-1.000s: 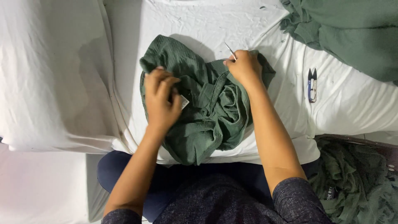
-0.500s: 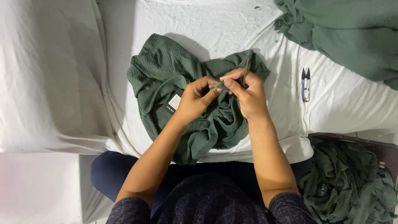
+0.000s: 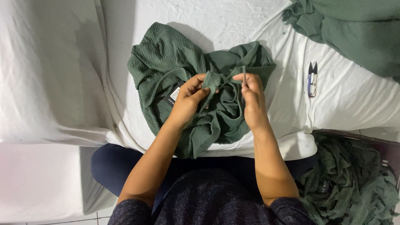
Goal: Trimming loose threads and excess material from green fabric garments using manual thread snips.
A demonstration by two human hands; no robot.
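Middle of the frame, the crumpled dark green textured garment (image 3: 179, 75) lies on the white cloth-covered work surface (image 3: 258, 21), its small black tag with a white label (image 3: 173, 96) showing just left of centre. The left hand (image 3: 187, 100) is closed in a pinch, thumb and fingers bunching a fold of the green fabric and lifting it off the heap. The right hand (image 3: 252, 98) is closed too, fingertips gripping a thin, pale, stick-like tool (image 3: 243, 75) held upright just beside that raised fold; what kind of tool it is I cannot tell from here. To my eye, fine work like this goes best with the pinched fabric kept taut and the tool's tip brought close to the spot, wrists steady over the pile. Off to the right of the frame, well apart from both hands, a small pair of blue-handled thread snips (image 3: 312, 79) rests untouched. More green garments sit heaped at the upper right (image 3: 358, 29) and lower right (image 3: 354, 183).
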